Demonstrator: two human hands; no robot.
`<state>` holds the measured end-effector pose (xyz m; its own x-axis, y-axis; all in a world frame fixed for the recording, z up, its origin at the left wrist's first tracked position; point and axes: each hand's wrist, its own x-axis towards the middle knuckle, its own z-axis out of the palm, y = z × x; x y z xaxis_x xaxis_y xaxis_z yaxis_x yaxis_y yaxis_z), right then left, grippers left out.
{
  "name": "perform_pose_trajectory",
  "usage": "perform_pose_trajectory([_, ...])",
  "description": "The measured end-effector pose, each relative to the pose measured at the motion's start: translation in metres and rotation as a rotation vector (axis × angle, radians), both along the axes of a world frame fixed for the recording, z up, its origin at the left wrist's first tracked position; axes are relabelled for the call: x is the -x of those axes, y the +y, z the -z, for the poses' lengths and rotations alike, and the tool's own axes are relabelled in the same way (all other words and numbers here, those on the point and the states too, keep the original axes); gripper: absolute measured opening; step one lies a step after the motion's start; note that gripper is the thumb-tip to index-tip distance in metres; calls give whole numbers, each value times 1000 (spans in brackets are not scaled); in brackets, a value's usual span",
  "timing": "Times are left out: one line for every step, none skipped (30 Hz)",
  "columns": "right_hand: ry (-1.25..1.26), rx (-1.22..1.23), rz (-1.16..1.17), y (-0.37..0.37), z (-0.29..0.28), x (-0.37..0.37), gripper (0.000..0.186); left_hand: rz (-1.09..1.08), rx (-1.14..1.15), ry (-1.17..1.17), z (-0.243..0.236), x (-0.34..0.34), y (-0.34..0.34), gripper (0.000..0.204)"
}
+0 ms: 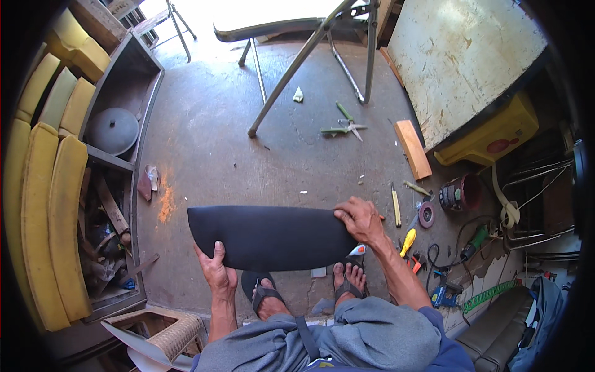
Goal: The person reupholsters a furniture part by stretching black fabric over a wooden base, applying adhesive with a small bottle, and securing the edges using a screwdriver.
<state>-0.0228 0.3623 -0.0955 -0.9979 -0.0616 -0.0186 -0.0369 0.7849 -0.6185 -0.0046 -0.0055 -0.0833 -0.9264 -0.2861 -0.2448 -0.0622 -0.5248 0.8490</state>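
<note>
A black, smooth panel, curved along its lower edge like a chair backrest, is held up above the floor in front of my feet. My left hand grips its lower left edge, the thumb on the near face and the other fingers mostly hidden behind. At the upper right corner, my right hand is closed over the edge with its fingers bent. A small white and orange item peeks out by the panel's lower right edge; its kind is unclear.
A metal chair frame stands ahead, near green-handled snips. To the right lie a wooden block, a yellow screwdriver, an abrasive disc and a stained can. Yellow foam cushions line the left shelf.
</note>
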Motion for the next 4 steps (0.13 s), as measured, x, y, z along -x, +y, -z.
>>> perform_pose_trajectory([-10, 40, 4, 2, -1, 5, 18, 3, -7, 25, -2, 5, 3, 64])
perform_pose_trajectory([-20, 81, 7, 2, 8, 2, 20, 6, -13, 50, -5, 8, 5, 63])
perform_pose_trajectory([-11, 107, 12, 7, 21, 2, 23, 35, 2, 82, -11, 14, 12, 67])
perform_pose_trajectory([47, 77, 4, 19, 9, 26, 23, 88, 51, 182, -11, 16, 11, 71])
